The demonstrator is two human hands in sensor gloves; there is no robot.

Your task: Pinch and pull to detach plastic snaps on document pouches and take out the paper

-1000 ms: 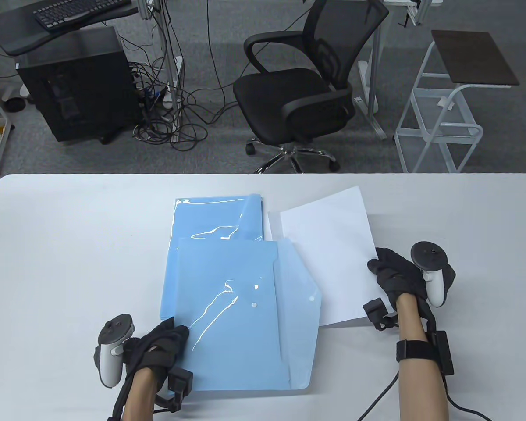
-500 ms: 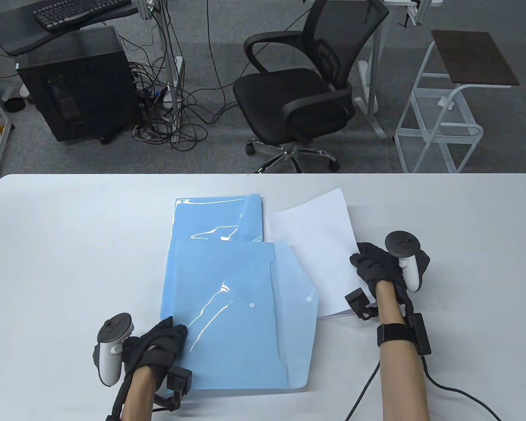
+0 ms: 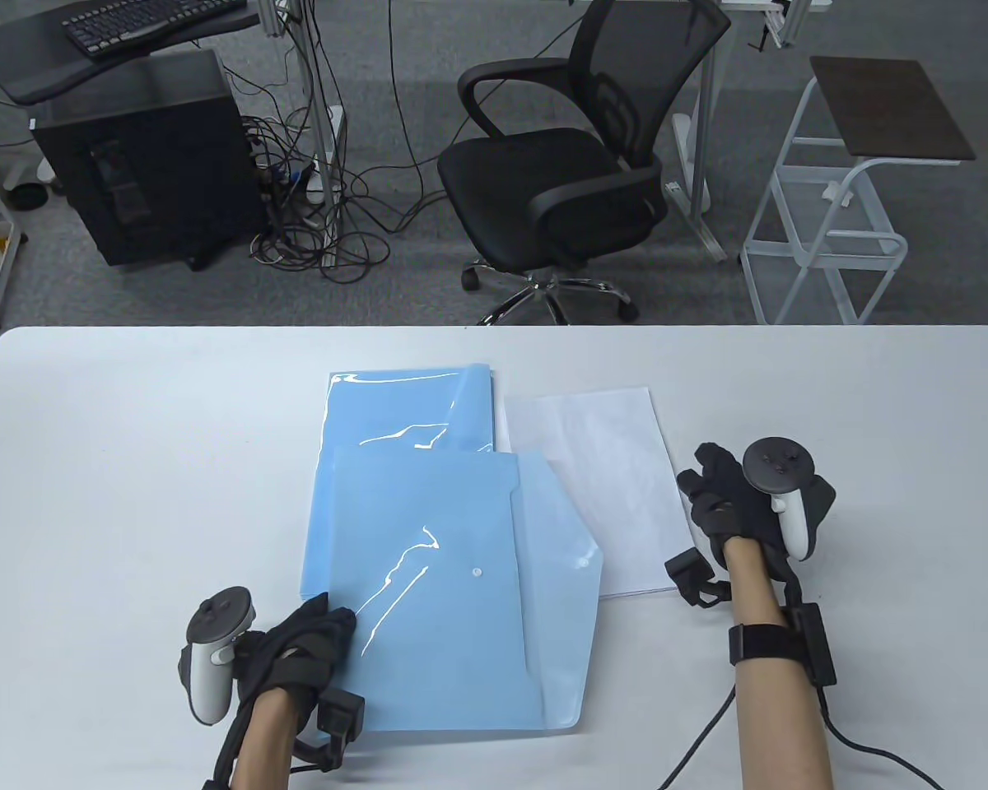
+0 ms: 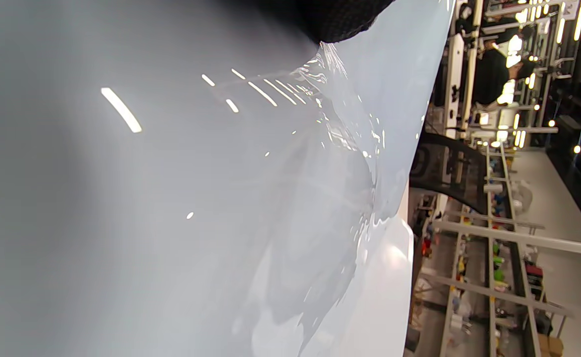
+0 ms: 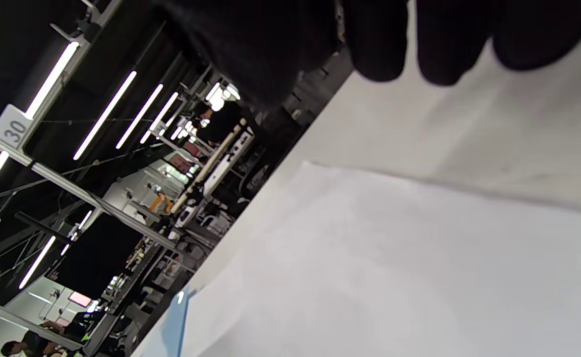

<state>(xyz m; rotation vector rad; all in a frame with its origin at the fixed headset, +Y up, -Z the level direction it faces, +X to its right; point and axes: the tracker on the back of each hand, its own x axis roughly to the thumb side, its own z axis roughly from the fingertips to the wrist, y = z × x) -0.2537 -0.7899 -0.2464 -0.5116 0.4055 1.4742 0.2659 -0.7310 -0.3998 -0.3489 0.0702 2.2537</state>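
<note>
We see the near blue pouch (image 3: 445, 592) lying flat on the white table (image 3: 115, 461), its flap (image 3: 564, 559) folded open to the right so that both halves of the white snap (image 3: 477, 569) sit apart, one on the body and one on the flap. Just beyond it a second blue pouch (image 3: 407, 411) lies partly under its far edge. To the right, touching the open flap and partly tucked beneath it, the white paper (image 3: 601, 485) lies flat on the table, outside the pouch. Past the far table edge stand a black office chair (image 3: 568, 164), a dark computer tower (image 3: 144, 156) with tangled cables (image 3: 329, 222) beside it, and a white wire trolley (image 3: 840, 214); none of them reaches onto the table. The tabletop is bare to the left of the pouches and to the right of the paper, and the near pouch's front edge lies close to our side of the table. Our left hand (image 3: 300, 646) rests on the near left corner of the near pouch, fingers laid over the plastic; whether they pinch it we cannot tell. Our right hand (image 3: 729, 502) sits just beside the paper's right edge, fingers loosely spread and holding nothing, with the fingertips (image 5: 439, 54) hanging above the table in the right wrist view.
</note>
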